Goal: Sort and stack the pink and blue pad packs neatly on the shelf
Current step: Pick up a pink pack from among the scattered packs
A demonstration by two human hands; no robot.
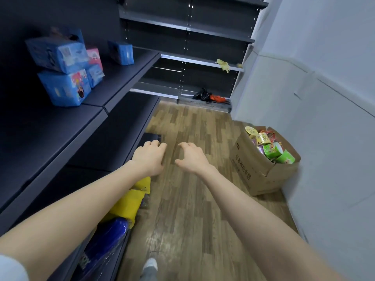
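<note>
Showing sorting unfinished: at ten o'clock a pink pack [93,55] sits among stacked blue packs [56,54] on the shelf [50,128]; left hand [150,157] and right hand [192,159] loosely curled, empty.

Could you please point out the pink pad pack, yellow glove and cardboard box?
Pink pad pack [93,56]: head view, front face.
Yellow rubber glove [223,64]: head view, palm.
Brown cardboard box [249,170]: head view, printed side wall.

Single head-worn view looks forward and down an aisle beside dark shelving [60,126].

bare forearms [233,191], a pale sleeve [10,267], a grey-clad foot [150,264].
</note>
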